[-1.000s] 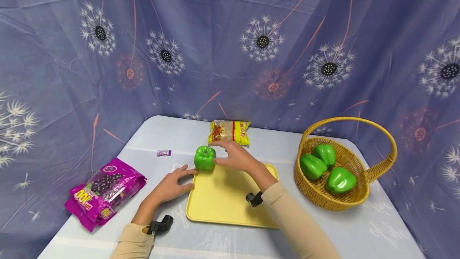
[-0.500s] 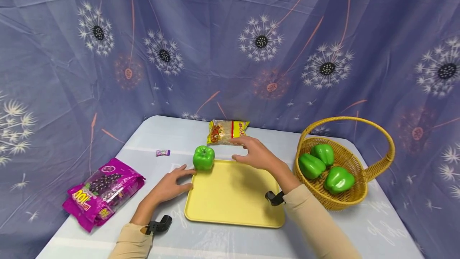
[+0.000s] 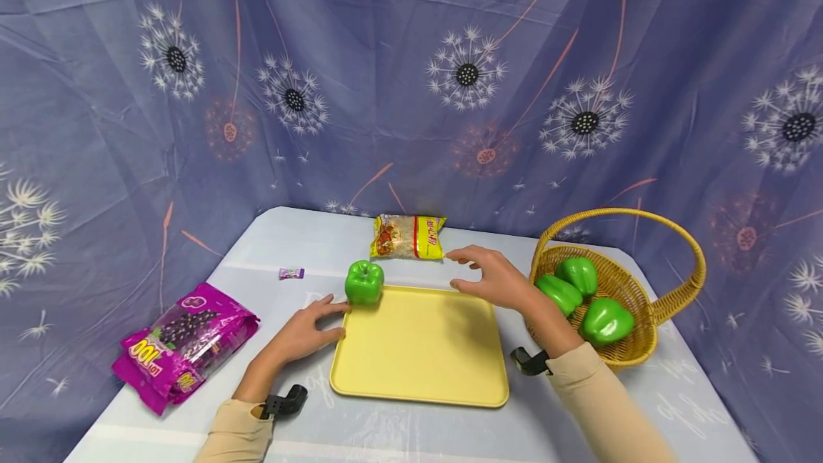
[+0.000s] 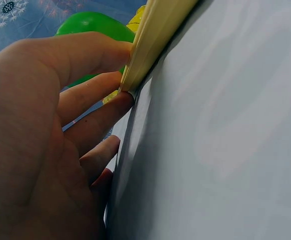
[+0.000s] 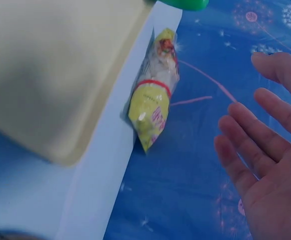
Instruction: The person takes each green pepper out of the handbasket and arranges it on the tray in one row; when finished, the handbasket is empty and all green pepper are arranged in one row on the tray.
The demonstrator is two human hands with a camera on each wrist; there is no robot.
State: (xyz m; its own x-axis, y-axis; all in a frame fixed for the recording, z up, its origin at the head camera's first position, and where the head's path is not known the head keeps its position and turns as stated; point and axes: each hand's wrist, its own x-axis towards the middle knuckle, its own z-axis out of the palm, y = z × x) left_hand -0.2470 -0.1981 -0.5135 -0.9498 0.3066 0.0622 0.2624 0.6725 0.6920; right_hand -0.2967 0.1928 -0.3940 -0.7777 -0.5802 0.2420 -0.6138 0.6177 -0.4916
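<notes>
Right hand (image 3: 494, 280) has moved near the tray (image 3: 418, 349)'s far-right corner, fingers apart; left hand (image 3: 307, 331), fingers parted, touches the left edge, perhaps steadying it.

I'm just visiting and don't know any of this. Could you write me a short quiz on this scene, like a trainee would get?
1. How many green peppers can be seen in the basket?
2. True or false: the right grip holds nothing.
3. Which corner of the tray is the lone pepper at: (a) near right, (b) far left, (c) near left?

Key: 1. Three. 2. True. 3. (b).
</notes>
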